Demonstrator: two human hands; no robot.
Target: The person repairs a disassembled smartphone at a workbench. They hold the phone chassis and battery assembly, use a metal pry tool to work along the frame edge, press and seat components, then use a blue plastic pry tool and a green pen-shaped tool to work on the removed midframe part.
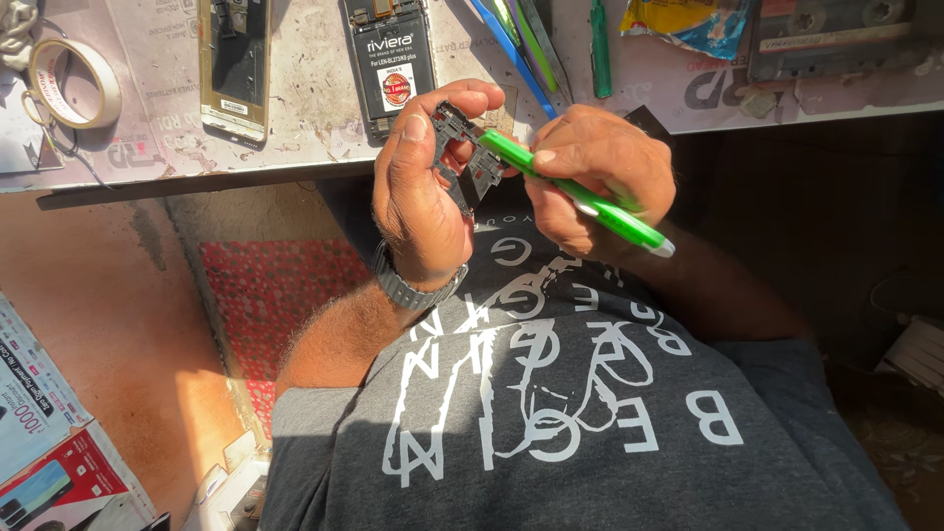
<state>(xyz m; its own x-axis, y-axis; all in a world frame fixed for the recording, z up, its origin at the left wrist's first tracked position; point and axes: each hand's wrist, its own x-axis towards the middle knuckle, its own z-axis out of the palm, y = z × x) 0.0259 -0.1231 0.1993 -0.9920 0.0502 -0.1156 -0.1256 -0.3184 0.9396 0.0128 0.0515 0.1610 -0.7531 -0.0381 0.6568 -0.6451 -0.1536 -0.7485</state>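
My left hand [425,182] grips a small dark phone part [460,147], a black plastic frame piece, between thumb and fingers just in front of the bench edge. My right hand [600,177] holds a bright green screwdriver [580,197] by its handle, with the tip end pointing into the dark part. A metal watch band [413,290] sits on my left wrist. Both hands hover above my grey printed shirt [551,393].
On the worn bench [315,88] lie an opened phone with its battery showing [391,59], another phone frame [234,64], a tape roll [74,84], several blue and green tools [536,44], a snack wrapper [683,22] and a cassette [836,34]. Boxes [49,452] sit lower left.
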